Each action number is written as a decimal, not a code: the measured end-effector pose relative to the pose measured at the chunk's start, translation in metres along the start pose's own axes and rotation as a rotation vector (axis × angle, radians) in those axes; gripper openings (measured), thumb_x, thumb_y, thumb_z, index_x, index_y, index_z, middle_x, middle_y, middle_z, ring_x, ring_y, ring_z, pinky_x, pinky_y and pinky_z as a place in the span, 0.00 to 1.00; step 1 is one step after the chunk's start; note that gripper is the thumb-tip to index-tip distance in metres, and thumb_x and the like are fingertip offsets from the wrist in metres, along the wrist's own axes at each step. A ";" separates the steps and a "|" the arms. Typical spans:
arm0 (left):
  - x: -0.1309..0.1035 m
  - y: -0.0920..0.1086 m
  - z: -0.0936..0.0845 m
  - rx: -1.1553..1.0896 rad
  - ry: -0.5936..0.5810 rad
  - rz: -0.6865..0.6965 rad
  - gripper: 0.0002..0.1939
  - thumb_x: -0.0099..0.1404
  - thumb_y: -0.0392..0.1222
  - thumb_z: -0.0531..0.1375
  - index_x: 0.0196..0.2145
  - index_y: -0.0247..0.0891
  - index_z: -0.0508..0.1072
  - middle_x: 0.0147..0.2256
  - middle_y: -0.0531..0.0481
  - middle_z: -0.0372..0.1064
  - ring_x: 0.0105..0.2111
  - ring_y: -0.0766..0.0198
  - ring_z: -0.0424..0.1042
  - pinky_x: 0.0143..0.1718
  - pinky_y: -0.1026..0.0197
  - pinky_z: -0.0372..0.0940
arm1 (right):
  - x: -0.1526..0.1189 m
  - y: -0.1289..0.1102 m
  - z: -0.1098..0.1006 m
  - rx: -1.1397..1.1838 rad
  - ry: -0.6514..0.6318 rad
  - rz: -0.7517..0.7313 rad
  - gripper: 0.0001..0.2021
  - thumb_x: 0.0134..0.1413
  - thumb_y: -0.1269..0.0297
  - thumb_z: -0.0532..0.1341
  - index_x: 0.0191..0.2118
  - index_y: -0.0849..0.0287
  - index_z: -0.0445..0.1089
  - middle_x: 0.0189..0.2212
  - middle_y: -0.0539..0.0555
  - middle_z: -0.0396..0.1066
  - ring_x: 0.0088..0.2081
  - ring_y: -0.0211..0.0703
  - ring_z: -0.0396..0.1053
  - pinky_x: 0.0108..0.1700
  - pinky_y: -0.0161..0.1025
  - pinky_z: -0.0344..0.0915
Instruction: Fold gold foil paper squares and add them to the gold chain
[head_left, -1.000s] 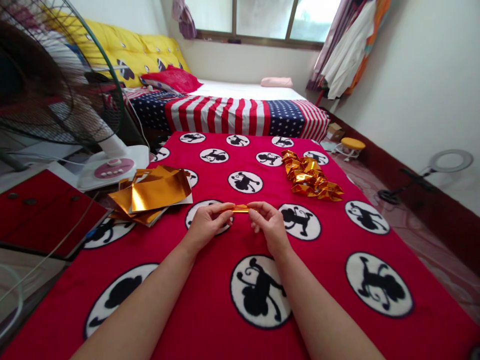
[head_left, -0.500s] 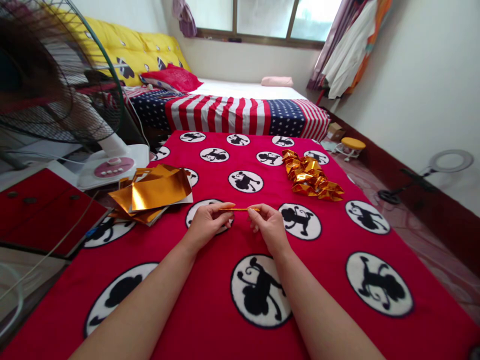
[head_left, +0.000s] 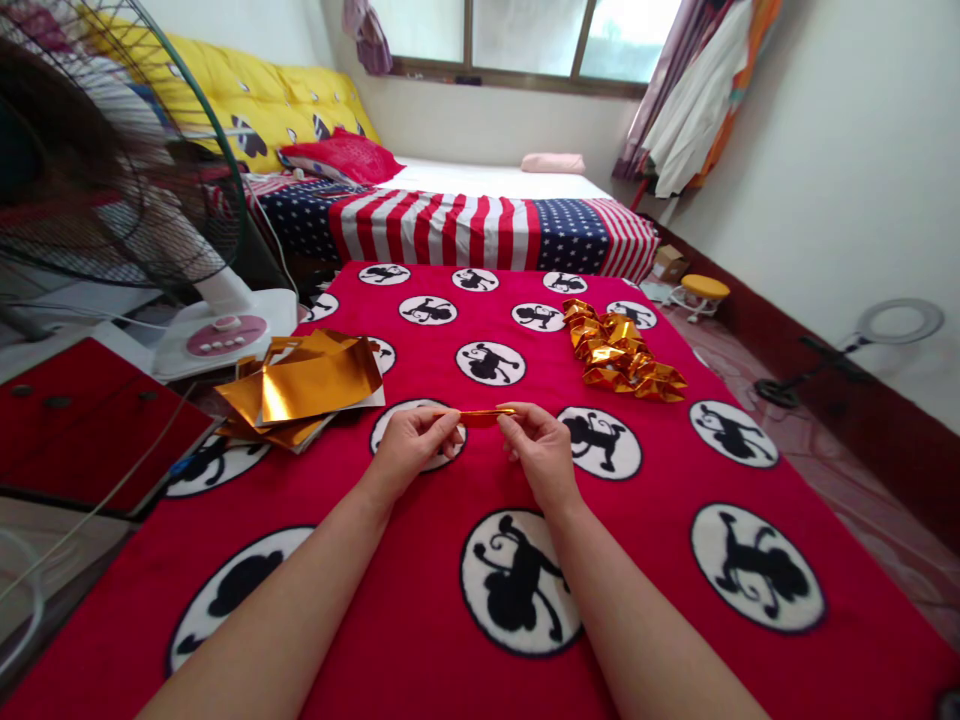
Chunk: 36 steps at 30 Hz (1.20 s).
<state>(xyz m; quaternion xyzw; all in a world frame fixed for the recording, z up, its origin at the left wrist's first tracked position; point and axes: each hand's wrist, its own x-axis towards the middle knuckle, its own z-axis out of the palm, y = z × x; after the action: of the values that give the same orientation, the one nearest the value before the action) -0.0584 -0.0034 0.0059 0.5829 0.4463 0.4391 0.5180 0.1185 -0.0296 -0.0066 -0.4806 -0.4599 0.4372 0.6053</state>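
Note:
A narrow folded piece of gold foil paper (head_left: 480, 413) stretches between my two hands, seen nearly edge-on above the red cloth. My left hand (head_left: 416, 442) pinches its left end between thumb and fingers. At the other end, my right hand (head_left: 538, 445) grips it the same way. To the left lies a loose stack of flat gold foil sheets (head_left: 319, 382), some showing white undersides. Several folded gold foil pieces (head_left: 619, 350) sit in a cluster at the right, beyond my right hand.
A red cloth (head_left: 420, 610) with monkey circles covers the table. An electric fan (head_left: 225, 325) stands at the left beside a red cabinet (head_left: 82, 425). Behind is a bed with a striped, starred cover (head_left: 457, 225). At right are a yellow stool (head_left: 703, 287) and a ring light (head_left: 900, 322).
The folded foil paper has tipped slightly and shows a little more of its face. My hands have shifted only a little, with both still pinching its ends.

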 end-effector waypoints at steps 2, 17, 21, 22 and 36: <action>0.000 0.000 0.000 0.010 -0.001 -0.018 0.21 0.59 0.56 0.62 0.25 0.32 0.76 0.21 0.49 0.71 0.18 0.71 0.65 0.18 0.69 0.55 | 0.001 0.001 -0.001 -0.009 0.028 -0.031 0.12 0.49 0.57 0.67 0.38 0.59 0.76 0.24 0.49 0.71 0.20 0.32 0.61 0.21 0.31 0.56; 0.000 -0.001 0.000 -0.016 0.004 -0.042 0.22 0.56 0.58 0.64 0.24 0.32 0.76 0.18 0.50 0.70 0.16 0.72 0.62 0.17 0.69 0.53 | 0.001 0.001 -0.005 -0.064 0.058 -0.087 0.09 0.51 0.58 0.66 0.33 0.59 0.78 0.21 0.48 0.67 0.23 0.35 0.60 0.25 0.34 0.55; 0.000 -0.001 0.000 -0.013 0.004 -0.043 0.23 0.56 0.59 0.64 0.23 0.32 0.76 0.18 0.49 0.70 0.16 0.72 0.61 0.17 0.69 0.53 | 0.001 0.000 -0.005 -0.041 0.055 -0.098 0.08 0.51 0.59 0.67 0.32 0.58 0.78 0.21 0.48 0.67 0.24 0.35 0.60 0.26 0.34 0.55; -0.001 -0.001 0.000 -0.012 0.005 -0.041 0.23 0.56 0.58 0.64 0.23 0.32 0.76 0.18 0.49 0.70 0.16 0.72 0.61 0.17 0.69 0.53 | 0.001 0.000 -0.005 -0.038 0.052 -0.108 0.08 0.51 0.59 0.67 0.31 0.58 0.78 0.22 0.48 0.67 0.24 0.35 0.60 0.26 0.34 0.55; 0.001 -0.006 -0.003 0.009 -0.024 -0.014 0.22 0.58 0.57 0.63 0.24 0.32 0.77 0.20 0.48 0.71 0.17 0.70 0.63 0.19 0.68 0.56 | -0.001 -0.004 -0.005 -0.077 0.036 -0.166 0.06 0.52 0.61 0.66 0.32 0.57 0.75 0.28 0.49 0.70 0.30 0.38 0.65 0.31 0.35 0.60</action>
<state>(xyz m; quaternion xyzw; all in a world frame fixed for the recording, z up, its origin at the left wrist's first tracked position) -0.0613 -0.0019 0.0003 0.5874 0.4462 0.4263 0.5236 0.1231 -0.0319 -0.0037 -0.4716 -0.5037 0.3586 0.6287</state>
